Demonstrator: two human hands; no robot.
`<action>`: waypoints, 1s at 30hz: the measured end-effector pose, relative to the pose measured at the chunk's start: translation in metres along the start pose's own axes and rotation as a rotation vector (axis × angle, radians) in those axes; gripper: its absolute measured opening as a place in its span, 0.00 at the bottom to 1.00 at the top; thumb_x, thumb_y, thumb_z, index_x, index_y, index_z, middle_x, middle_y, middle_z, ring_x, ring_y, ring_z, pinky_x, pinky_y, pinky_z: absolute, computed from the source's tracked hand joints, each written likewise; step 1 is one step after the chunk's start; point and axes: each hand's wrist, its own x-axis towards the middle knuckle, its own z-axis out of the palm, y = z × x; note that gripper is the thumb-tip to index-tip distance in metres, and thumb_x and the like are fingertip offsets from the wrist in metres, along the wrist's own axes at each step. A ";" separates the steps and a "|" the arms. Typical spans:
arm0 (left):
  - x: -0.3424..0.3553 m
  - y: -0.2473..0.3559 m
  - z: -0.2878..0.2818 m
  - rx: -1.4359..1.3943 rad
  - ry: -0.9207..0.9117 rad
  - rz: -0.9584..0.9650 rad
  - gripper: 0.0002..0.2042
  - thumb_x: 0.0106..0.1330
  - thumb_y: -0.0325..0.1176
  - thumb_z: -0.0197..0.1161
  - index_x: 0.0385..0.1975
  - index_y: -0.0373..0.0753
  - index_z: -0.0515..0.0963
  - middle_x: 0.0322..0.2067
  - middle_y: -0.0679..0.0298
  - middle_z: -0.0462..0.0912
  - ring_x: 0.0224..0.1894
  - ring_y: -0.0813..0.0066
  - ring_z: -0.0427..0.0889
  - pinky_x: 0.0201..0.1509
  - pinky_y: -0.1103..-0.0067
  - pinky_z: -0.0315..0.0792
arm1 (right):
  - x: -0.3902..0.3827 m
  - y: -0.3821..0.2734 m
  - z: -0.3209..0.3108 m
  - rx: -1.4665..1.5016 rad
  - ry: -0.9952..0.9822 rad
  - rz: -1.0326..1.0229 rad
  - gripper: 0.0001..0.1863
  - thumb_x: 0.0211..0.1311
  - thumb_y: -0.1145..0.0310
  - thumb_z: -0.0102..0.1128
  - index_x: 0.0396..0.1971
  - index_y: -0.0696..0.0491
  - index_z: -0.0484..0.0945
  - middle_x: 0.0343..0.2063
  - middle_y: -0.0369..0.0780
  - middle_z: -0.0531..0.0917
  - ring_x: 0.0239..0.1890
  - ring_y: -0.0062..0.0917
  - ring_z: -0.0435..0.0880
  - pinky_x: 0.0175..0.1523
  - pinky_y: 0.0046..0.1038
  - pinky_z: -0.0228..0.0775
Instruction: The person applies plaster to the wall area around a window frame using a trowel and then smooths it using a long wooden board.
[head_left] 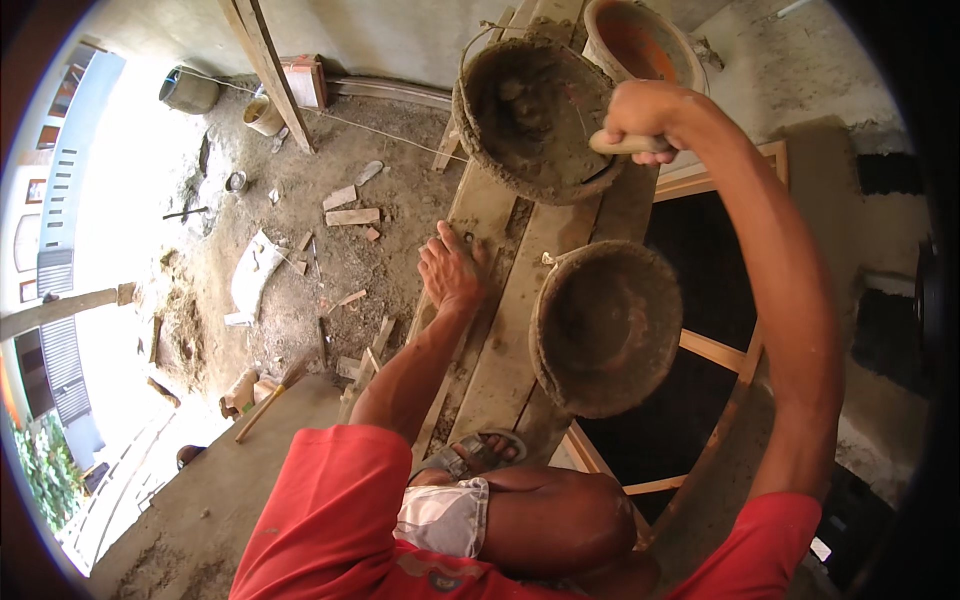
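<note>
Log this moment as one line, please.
Right hand: gripping wooden-handled tool at right rim of mortar-caked bucket | Left hand: resting on planks | Nearby: second bucket, closer to body

Harsh daylight comes from the left, washing the ground (pixel 125 235) there to white glare. Softer light reaches the planks (pixel 508 315), while the near bucket (pixel 605 330) holds shadow inside. The right side is dimmer. The house (pixel 62 200) at the left bows with the lens, whose edges fall to black; the planks look fairly sharp.
</note>
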 end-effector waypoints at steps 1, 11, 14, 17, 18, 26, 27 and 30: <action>0.001 0.000 0.000 0.001 -0.002 -0.007 0.39 0.67 0.56 0.53 0.68 0.30 0.57 0.49 0.48 0.72 0.52 0.52 0.71 0.58 0.63 0.64 | -0.002 0.008 -0.004 0.077 0.012 0.028 0.10 0.56 0.72 0.55 0.35 0.62 0.77 0.21 0.45 0.77 0.15 0.26 0.76 0.14 0.27 0.63; 0.000 0.008 -0.001 -0.027 0.028 0.026 0.39 0.66 0.54 0.55 0.68 0.30 0.56 0.48 0.49 0.73 0.51 0.52 0.71 0.57 0.63 0.63 | -0.021 -0.030 0.019 -0.222 0.073 -0.071 0.08 0.52 0.73 0.54 0.27 0.63 0.76 0.21 0.52 0.80 0.12 0.29 0.77 0.13 0.32 0.66; 0.000 0.005 0.001 -0.009 0.023 0.019 0.39 0.66 0.54 0.55 0.69 0.30 0.56 0.48 0.49 0.73 0.51 0.52 0.71 0.57 0.63 0.63 | -0.028 -0.047 0.045 -0.373 0.235 -0.086 0.10 0.55 0.74 0.54 0.33 0.58 0.84 0.28 0.50 0.86 0.27 0.36 0.88 0.31 0.38 0.80; 0.000 0.003 0.003 -0.001 0.030 0.018 0.40 0.66 0.54 0.55 0.69 0.30 0.55 0.48 0.48 0.73 0.51 0.52 0.71 0.57 0.62 0.63 | -0.034 -0.037 0.068 -0.509 0.418 -0.429 0.10 0.53 0.74 0.56 0.31 0.58 0.86 0.30 0.55 0.85 0.34 0.46 0.87 0.42 0.40 0.80; 0.000 0.003 0.004 0.003 0.027 0.020 0.40 0.66 0.54 0.55 0.69 0.29 0.55 0.48 0.48 0.73 0.51 0.52 0.71 0.57 0.62 0.63 | -0.041 -0.037 0.073 -0.516 0.417 -0.429 0.10 0.53 0.74 0.56 0.31 0.58 0.86 0.30 0.55 0.85 0.34 0.46 0.87 0.42 0.40 0.80; 0.000 0.002 0.000 -0.035 0.030 0.022 0.39 0.67 0.53 0.53 0.68 0.29 0.55 0.50 0.47 0.72 0.52 0.50 0.70 0.58 0.62 0.62 | -0.054 -0.035 0.040 -0.665 0.366 -0.540 0.08 0.50 0.75 0.59 0.29 0.61 0.84 0.31 0.54 0.85 0.39 0.48 0.85 0.43 0.41 0.78; -0.002 0.006 -0.003 -0.049 0.001 0.033 0.38 0.67 0.52 0.53 0.68 0.28 0.55 0.50 0.47 0.72 0.52 0.50 0.70 0.58 0.61 0.62 | -0.034 -0.009 0.037 -0.619 0.416 -0.464 0.10 0.55 0.72 0.59 0.29 0.64 0.81 0.27 0.54 0.84 0.31 0.45 0.86 0.36 0.41 0.77; -0.003 0.005 -0.006 -0.039 0.032 0.030 0.38 0.67 0.52 0.53 0.69 0.28 0.55 0.50 0.47 0.72 0.52 0.50 0.70 0.58 0.62 0.62 | -0.030 0.001 0.020 -0.372 0.195 0.036 0.13 0.61 0.68 0.58 0.28 0.66 0.77 0.20 0.50 0.80 0.18 0.36 0.80 0.24 0.39 0.72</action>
